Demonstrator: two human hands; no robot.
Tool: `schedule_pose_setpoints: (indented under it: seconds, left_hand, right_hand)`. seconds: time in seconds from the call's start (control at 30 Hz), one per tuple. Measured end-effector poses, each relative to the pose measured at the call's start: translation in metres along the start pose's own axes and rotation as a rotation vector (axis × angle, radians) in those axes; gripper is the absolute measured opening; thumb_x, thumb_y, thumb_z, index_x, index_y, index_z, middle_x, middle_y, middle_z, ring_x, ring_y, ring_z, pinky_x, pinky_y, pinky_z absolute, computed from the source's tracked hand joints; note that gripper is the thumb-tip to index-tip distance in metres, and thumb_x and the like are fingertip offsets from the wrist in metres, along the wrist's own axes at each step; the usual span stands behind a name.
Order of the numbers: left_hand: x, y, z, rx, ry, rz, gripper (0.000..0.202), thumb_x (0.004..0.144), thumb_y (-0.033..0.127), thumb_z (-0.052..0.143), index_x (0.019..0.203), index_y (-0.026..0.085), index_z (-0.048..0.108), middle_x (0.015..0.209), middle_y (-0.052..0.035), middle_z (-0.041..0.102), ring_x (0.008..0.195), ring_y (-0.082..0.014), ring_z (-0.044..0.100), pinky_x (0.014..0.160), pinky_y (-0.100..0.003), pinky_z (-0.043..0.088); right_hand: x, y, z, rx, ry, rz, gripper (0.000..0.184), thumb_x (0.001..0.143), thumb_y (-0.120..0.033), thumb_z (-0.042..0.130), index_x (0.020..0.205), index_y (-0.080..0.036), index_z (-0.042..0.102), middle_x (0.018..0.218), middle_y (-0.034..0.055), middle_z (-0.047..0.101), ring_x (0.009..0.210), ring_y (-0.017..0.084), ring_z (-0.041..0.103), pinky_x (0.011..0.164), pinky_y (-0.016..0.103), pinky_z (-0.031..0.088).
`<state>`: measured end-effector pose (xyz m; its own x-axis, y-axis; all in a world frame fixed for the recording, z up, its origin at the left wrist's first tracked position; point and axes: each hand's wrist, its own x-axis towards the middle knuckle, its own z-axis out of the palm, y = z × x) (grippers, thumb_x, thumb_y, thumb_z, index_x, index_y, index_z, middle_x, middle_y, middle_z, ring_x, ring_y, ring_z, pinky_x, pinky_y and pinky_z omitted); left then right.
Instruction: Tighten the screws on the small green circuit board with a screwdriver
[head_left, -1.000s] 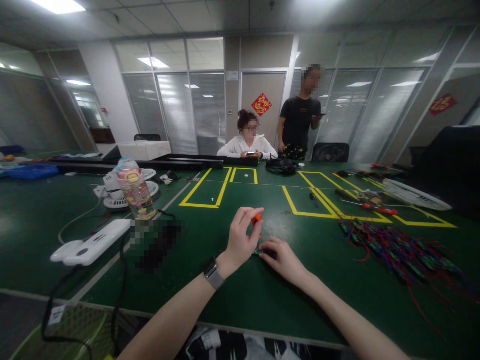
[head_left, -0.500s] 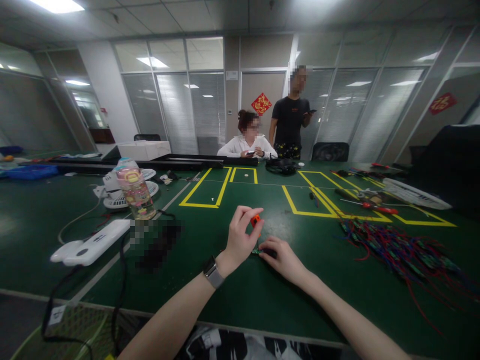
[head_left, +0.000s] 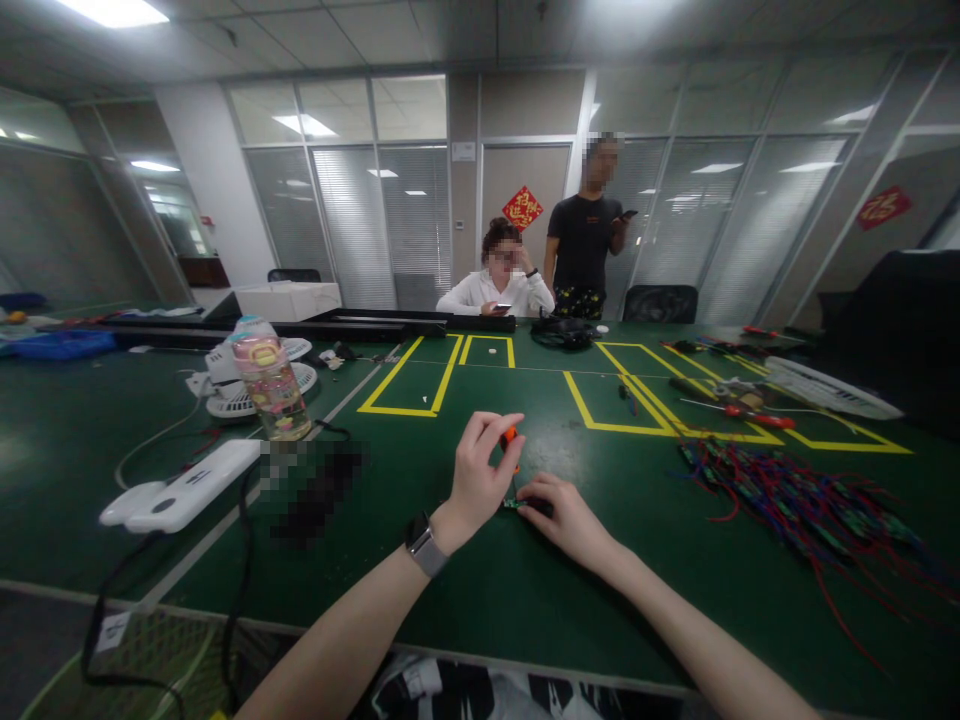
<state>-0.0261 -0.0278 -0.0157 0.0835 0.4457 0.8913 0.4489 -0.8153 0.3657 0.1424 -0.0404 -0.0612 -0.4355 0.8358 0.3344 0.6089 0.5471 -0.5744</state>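
Note:
My left hand [head_left: 484,465], with a watch on its wrist, is closed around a screwdriver [head_left: 510,435] with an orange and black handle. Its thin dark shaft points down to a small green circuit board [head_left: 512,503] lying flat on the table. My fingers hide much of the handle, and the tip is too small to make out clearly. From the right, my right hand [head_left: 561,510] pinches the board's edge with thumb and fingertips, covering part of it.
A heap of wired circuit boards [head_left: 795,510] spreads on the right, near a red-handled screwdriver [head_left: 757,415]. At left stand a water bottle [head_left: 271,385], a white device [head_left: 191,487] and white fans [head_left: 259,385]. Yellow tape [head_left: 397,408] marks the green table [head_left: 450,620]. Two people are across it.
Both my hands stay in place; the screwdriver's handle looks slightly turned in my left fingers. Across the table, the seated person has raised a hand to the head.

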Motion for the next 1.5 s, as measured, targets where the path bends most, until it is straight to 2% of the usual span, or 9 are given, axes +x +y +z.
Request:
schedule_pose_setpoints:
  seconds: [0.13,0.3,0.47,0.67,0.87,1.07,1.27,1.43,1.5]
  left_hand:
    - [-0.0004,0.0006,-0.0007,-0.050,-0.037,0.010,0.033,0.098,0.016,0.040,0.128,0.020,0.054,0.109,-0.0085,0.060,0.100,-0.0172,0.059,0.086,-0.032,0.051]
    - [0.0010,0.0002,-0.0015,-0.007,0.006,0.008,0.022,0.094,0.021,0.053,0.114,0.020,0.063,0.093,-0.0041,0.057,0.086,-0.0151,0.058,0.076,-0.028,0.051]
    - [0.0018,0.0016,-0.0021,-0.032,-0.050,-0.008,0.032,0.098,0.018,0.042,0.127,0.020,0.055,0.103,-0.0066,0.059,0.092,-0.0158,0.059,0.080,-0.029,0.051]
    - [0.0009,-0.0009,-0.0010,0.010,-0.005,-0.010,0.023,0.095,0.025,0.053,0.116,0.020,0.062,0.091,-0.0040,0.058,0.084,-0.0158,0.058,0.074,-0.028,0.050]
    - [0.0004,0.0008,-0.0006,-0.041,-0.070,-0.030,0.036,0.100,0.020,0.037,0.134,0.020,0.050,0.109,-0.0087,0.062,0.100,-0.0179,0.060,0.086,-0.033,0.051]
    - [0.0015,-0.0006,-0.0009,0.032,-0.020,-0.016,0.027,0.094,0.027,0.054,0.119,0.020,0.060,0.092,-0.0043,0.060,0.086,-0.0168,0.059,0.077,-0.031,0.051]
    - [0.0004,0.0012,-0.0007,0.002,-0.065,-0.036,0.035,0.099,0.020,0.039,0.132,0.021,0.050,0.107,-0.0077,0.060,0.098,-0.0176,0.058,0.085,-0.032,0.050]
    - [-0.0002,-0.0012,0.0005,0.060,-0.012,-0.011,0.025,0.093,0.026,0.054,0.116,0.021,0.061,0.092,-0.0047,0.056,0.085,-0.0172,0.057,0.075,-0.030,0.050]
    - [0.0000,-0.0012,-0.0001,0.061,-0.016,-0.011,0.025,0.094,0.026,0.054,0.117,0.021,0.061,0.094,-0.0052,0.057,0.087,-0.0177,0.057,0.076,-0.031,0.050]
  right_hand:
    - [-0.0001,0.0002,-0.0003,0.006,-0.003,-0.004,0.014,0.085,-0.015,0.061,0.092,-0.019,0.072,0.091,0.0062,0.065,0.082,0.020,0.061,0.075,0.030,0.049]
    - [0.0001,0.0008,0.0005,-0.001,-0.005,0.012,0.013,0.085,-0.016,0.062,0.093,-0.019,0.072,0.090,0.0059,0.064,0.082,0.020,0.061,0.075,0.030,0.048]
    - [0.0002,0.0022,0.0007,0.010,-0.009,0.006,0.013,0.086,-0.016,0.061,0.092,-0.019,0.072,0.091,0.0056,0.064,0.083,0.020,0.061,0.076,0.030,0.048]
    - [0.0002,0.0033,0.0012,-0.002,-0.002,-0.003,0.013,0.086,-0.016,0.061,0.092,-0.019,0.072,0.090,0.0054,0.064,0.082,0.020,0.061,0.076,0.030,0.048]
    - [0.0005,0.0039,0.0012,-0.011,-0.012,-0.001,0.013,0.086,-0.017,0.061,0.092,-0.020,0.072,0.090,0.0054,0.064,0.080,0.020,0.061,0.073,0.030,0.049]
    - [0.0007,0.0019,0.0003,-0.001,-0.007,-0.003,0.013,0.085,-0.015,0.062,0.093,-0.018,0.072,0.090,0.0061,0.064,0.082,0.020,0.061,0.075,0.030,0.049]
    - [0.0009,-0.0005,-0.0007,-0.011,-0.016,0.001,0.014,0.086,-0.016,0.061,0.093,-0.019,0.072,0.090,0.0056,0.064,0.081,0.019,0.061,0.074,0.029,0.049]
    - [0.0005,0.0016,0.0003,-0.009,-0.011,0.000,0.014,0.085,-0.016,0.061,0.093,-0.019,0.072,0.090,0.0054,0.064,0.080,0.019,0.061,0.073,0.029,0.049]
    - [0.0004,0.0018,0.0004,-0.004,-0.007,0.002,0.014,0.085,-0.016,0.061,0.093,-0.019,0.072,0.091,0.0056,0.064,0.081,0.019,0.061,0.075,0.030,0.049]
